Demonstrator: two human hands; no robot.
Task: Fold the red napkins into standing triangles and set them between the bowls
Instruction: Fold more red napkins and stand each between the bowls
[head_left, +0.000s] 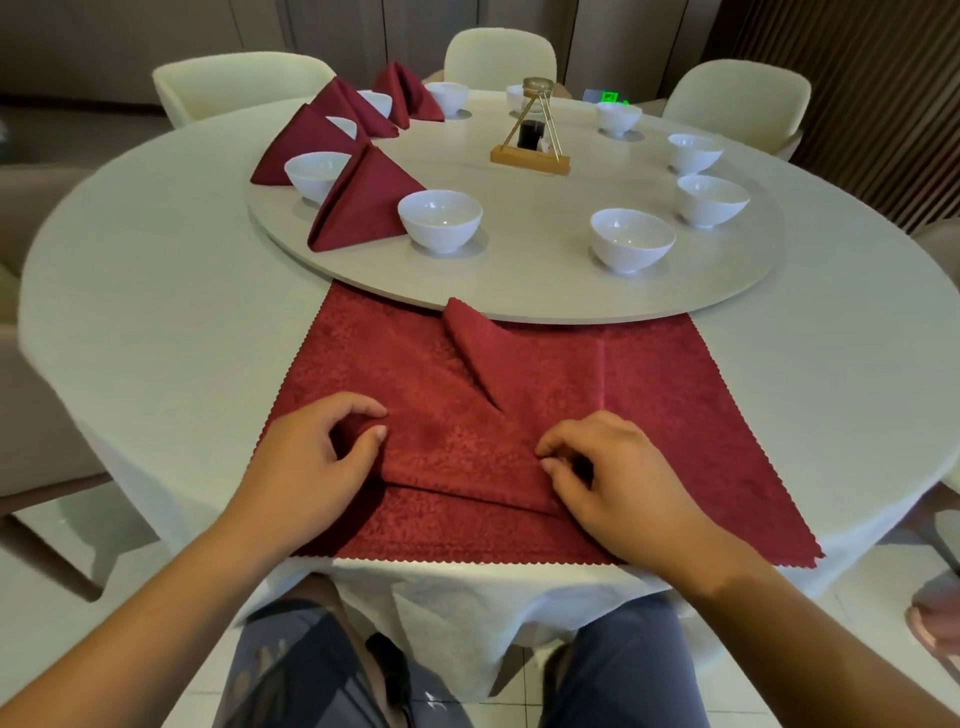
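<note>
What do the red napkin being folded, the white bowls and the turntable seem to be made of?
Red napkin: woven cloth, matte, with textured pattern and zigzag-cut edges. White bowls: probably glazed ceramic, smooth with glossy highlights. Turntable: perhaps wood or laminate, pale matte surface with faint grain; uncertain.

— Where does the view look from?
— From the person's head, above the near edge of the table (156, 312), facing forward and tilted down.
— How near is it?
— Close. The left hand (311, 457) and right hand (618, 478) on the red napkin (675, 415) fill the lower middle, the forearms enter from the bottom corners, and the person's knees show beneath the edge.
— And farther off?
— The wide lens (it bows the table's rim) takes in the whole turntable (519, 280). The chairs (498, 54) on the far side sit small along the top.
— Other views?
— Just this one.
</note>
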